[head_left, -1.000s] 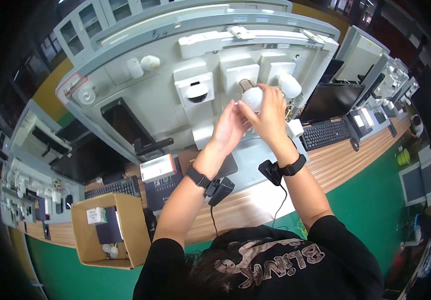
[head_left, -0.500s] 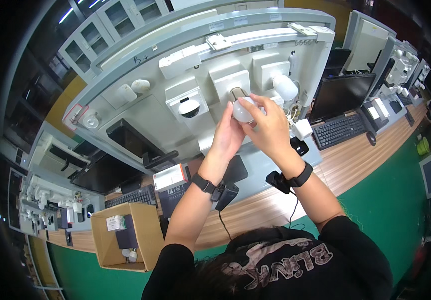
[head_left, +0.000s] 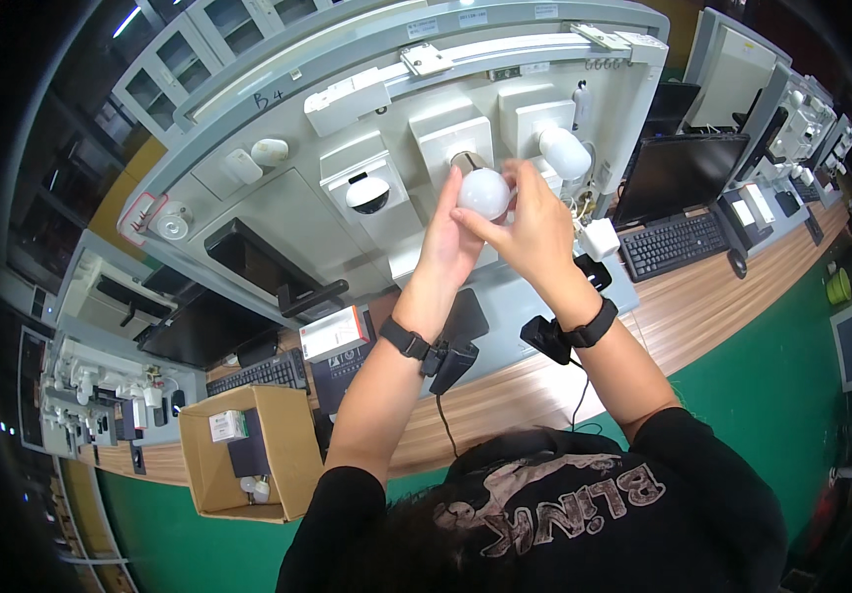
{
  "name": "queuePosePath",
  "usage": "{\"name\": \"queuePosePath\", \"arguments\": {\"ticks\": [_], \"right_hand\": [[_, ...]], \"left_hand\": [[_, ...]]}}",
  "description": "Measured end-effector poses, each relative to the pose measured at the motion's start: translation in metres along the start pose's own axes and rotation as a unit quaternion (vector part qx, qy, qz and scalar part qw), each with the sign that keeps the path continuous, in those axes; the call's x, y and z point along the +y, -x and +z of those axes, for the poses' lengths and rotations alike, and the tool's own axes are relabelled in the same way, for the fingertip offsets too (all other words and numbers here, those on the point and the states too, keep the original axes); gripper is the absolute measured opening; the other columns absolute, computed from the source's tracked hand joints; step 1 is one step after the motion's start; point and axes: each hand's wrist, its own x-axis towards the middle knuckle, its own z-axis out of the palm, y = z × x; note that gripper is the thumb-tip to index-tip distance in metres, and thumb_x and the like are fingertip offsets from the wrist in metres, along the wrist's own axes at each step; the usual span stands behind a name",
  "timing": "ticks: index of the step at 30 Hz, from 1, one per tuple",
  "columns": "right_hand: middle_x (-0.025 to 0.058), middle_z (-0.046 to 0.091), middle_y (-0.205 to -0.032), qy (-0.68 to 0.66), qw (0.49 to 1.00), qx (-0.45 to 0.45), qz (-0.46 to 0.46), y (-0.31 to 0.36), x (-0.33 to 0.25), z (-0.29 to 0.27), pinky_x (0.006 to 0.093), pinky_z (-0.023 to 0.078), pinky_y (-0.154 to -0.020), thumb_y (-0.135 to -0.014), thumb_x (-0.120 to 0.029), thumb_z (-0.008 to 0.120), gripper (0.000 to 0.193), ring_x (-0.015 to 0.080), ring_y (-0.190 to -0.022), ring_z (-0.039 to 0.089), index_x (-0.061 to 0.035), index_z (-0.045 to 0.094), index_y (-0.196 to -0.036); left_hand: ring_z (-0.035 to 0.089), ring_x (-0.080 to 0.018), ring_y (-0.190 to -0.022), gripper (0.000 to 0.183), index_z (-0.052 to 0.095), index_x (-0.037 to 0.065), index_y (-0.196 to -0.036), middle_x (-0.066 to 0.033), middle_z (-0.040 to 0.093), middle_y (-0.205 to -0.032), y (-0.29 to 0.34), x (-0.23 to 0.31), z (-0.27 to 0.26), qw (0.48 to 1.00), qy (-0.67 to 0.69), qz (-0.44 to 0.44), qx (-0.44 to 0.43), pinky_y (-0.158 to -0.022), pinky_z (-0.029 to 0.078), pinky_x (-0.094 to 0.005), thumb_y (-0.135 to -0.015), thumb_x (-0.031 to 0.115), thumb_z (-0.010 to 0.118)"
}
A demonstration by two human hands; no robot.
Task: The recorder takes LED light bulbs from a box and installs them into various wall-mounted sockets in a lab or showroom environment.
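So we've got a round white light bulb [head_left: 483, 195] between both hands, right in front of the lamp socket [head_left: 467, 161] on the middle white box [head_left: 450, 127]. Our right hand [head_left: 536, 235] is holding it, thumb across the lower front, fingers by the right side. The left hand [head_left: 451, 235] is cupped along the left side; can't tell if those fingers really grip or just steady it.

The bulb's base is hidden, so no clue how well it's seated. If it's cocked, we'd guess the threads could bind. Smooth globe too, so a loose grip might let it slip onto the wooden surface [head_left: 683, 326]. Our right knuckles are also near the white cylindrical fixture [head_left: 565, 153], so a wide swing could knock it.
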Motion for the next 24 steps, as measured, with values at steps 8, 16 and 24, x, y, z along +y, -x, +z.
{"name": "queuePosePath", "arguments": {"ticks": [8,16,24], "right_hand": [[0.0087,0.057,-0.114,0.017,0.983,-0.010,-0.185,-0.003,0.011,0.000,0.0334,0.053,-0.066,-0.065,-0.014,0.074,0.059,0.0262,-0.086,0.063,-0.0242,0.057,-0.120],[0.0135,0.062,-0.071,0.033,0.997,0.029,-0.059,-0.005,0.003,0.004,0.0356,0.050,-0.053,-0.063,-0.043,0.081,0.055,0.0293,-0.061,0.064,-0.0020,0.058,-0.092],[0.0191,0.063,-0.078,0.050,0.998,-0.035,0.020,-0.005,0.001,0.003,0.0398,0.050,-0.054,-0.068,-0.054,0.073,0.060,0.0331,-0.064,0.064,0.0001,0.056,-0.086]], "left_hand": [[0.053,-0.0207,-0.112,0.050,0.049,0.014,-0.124,-0.0047,0.054,-0.124,-0.002,-0.002,0.000,0.998,-0.019,0.055,0.011,-0.095,0.042,-0.0385,-0.093,0.053,0.045],[0.055,-0.0215,-0.110,0.047,0.053,0.008,-0.119,-0.0085,0.059,-0.116,0.003,0.001,0.006,0.996,0.071,-0.012,0.044,-0.095,0.041,-0.0379,-0.095,0.047,0.040],[0.059,-0.0223,-0.104,0.040,0.058,0.011,-0.110,-0.0052,0.063,-0.109,-0.004,-0.005,0.001,0.997,0.071,0.004,0.024,-0.091,0.043,-0.0385,-0.093,0.045,0.046]]}}
